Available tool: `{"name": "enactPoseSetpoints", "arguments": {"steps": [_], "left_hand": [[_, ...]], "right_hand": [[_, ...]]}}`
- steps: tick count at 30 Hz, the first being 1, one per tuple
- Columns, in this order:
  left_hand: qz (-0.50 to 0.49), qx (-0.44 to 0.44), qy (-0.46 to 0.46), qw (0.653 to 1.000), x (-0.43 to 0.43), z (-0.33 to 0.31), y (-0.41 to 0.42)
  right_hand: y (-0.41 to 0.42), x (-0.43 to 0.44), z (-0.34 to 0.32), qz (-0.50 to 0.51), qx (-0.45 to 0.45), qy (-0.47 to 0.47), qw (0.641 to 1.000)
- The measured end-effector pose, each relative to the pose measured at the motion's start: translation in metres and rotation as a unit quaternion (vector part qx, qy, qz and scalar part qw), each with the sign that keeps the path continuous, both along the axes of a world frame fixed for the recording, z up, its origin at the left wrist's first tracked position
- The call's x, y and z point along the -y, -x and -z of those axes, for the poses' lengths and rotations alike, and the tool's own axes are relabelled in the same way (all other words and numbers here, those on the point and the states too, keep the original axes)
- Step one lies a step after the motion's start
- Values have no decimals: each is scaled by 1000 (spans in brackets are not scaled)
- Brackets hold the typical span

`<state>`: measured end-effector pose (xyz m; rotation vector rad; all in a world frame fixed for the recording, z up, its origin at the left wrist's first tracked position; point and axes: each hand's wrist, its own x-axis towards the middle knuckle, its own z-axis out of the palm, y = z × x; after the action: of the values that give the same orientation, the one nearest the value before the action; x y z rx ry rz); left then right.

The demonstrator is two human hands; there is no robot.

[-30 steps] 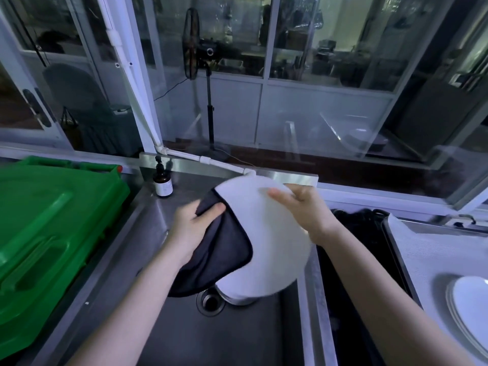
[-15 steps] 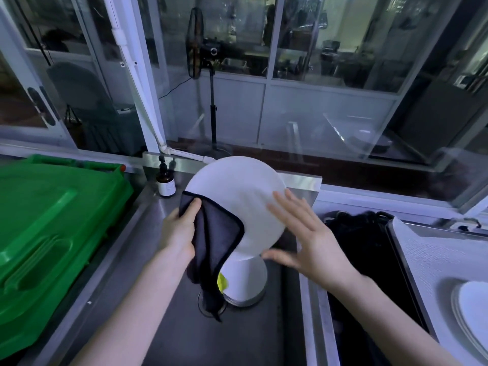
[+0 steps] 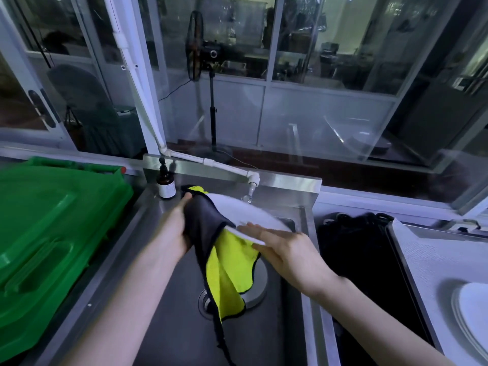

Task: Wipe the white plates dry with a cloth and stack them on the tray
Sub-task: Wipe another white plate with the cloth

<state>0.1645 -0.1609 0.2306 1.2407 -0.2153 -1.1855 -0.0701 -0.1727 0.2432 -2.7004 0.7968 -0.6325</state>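
Over the steel sink [image 3: 169, 307] a white plate [image 3: 250, 212] hangs tilted almost flat, seen close to edge-on. My left hand [image 3: 177, 225] grips a cloth [image 3: 229, 268], dark grey outside and yellow inside, against the plate's left rim; its loose end hangs into the sink. The straight fingers of my right hand [image 3: 287, 249] lie along the plate's near right rim. Another white dish [image 3: 254, 286] sits in the sink by the drain, partly hidden by the cloth. At the far right, white plates [image 3: 472, 315] lie stacked on a pale tray [image 3: 422, 254].
A big green plastic lid [image 3: 47, 233] fills the counter on the left. A brown bottle [image 3: 166, 184] stands at the sink's back left corner, and a white tap [image 3: 252, 184] juts out behind the plate. A dark black basin [image 3: 364, 249] lies between sink and tray.
The plate has tipped from upright, facing me, to nearly flat. The cloth has swung open and shows its yellow side. My right hand moved from the plate's face to its near rim.
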Motion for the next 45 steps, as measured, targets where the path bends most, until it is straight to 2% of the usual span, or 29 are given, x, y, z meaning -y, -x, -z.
{"name": "enactPoseSetpoints", "arguments": {"steps": [2,3,4,6,7,10,12,13,14,16,18,19,20,21,24,26,27,28,30,31,32,33,36,38,40,43,45], "left_hand": [[-26,10,51,998,0,0,15],[-32,61,71,995,-2,2,24],[-21,167,76,983,-5,3,33],[17,394,111,912,-10,7,45],[45,462,154,872,-14,9,50],[139,592,235,758,-18,13,63],[166,672,260,674,-19,16,68],[183,670,280,663,-17,15,66],[197,651,293,672,-14,12,62],[168,615,285,716,-5,5,52],[116,576,236,774,3,3,42],[117,567,214,787,3,5,42],[130,575,205,782,0,7,44],[146,599,201,761,-5,12,49],[147,691,226,671,-15,25,57],[143,721,235,636,-12,26,54],[144,718,235,639,-9,24,52],[144,699,233,660,-6,21,48],[140,628,222,732,-3,14,41],[142,608,215,751,-3,13,39],[152,610,213,748,-6,13,40],[164,630,215,728,-10,13,42],[198,717,241,623,-21,19,52],[215,734,254,592,-21,19,54],[212,722,260,605,-16,13,50],[178,685,241,664,-6,8,39],[175,663,217,695,-2,11,30]], "right_hand": [[-5,0,2,70,77,-131,986],[-7,0,4,93,115,-192,970],[-7,1,7,98,156,-255,949],[-8,-2,9,81,238,-358,899],[-9,-3,8,73,272,-397,874],[-9,2,3,83,342,-477,805],[-8,7,-1,81,365,-498,782],[-8,8,-4,76,369,-506,776],[-8,9,-7,72,370,-512,772],[-4,7,-11,67,357,-514,777],[0,5,-13,60,340,-513,786],[2,5,-13,57,340,-514,785],[3,5,-14,59,345,-518,780],[3,6,-15,64,353,-524,773],[0,4,-16,81,367,-539,754],[-3,3,-14,93,361,-541,754],[-5,2,-13,96,353,-538,759],[-5,0,-13,98,343,-535,766],[-5,-2,-13,90,324,-530,778],[-4,-2,-14,84,322,-532,778],[-3,-1,-15,81,326,-537,774],[-2,0,-16,82,334,-543,766],[-1,4,-17,93,355,-553,748],[-2,6,-18,92,351,-550,753],[-2,6,-19,77,338,-552,759],[1,4,-21,58,316,-548,772],[6,4,-22,51,325,-558,762]]}}
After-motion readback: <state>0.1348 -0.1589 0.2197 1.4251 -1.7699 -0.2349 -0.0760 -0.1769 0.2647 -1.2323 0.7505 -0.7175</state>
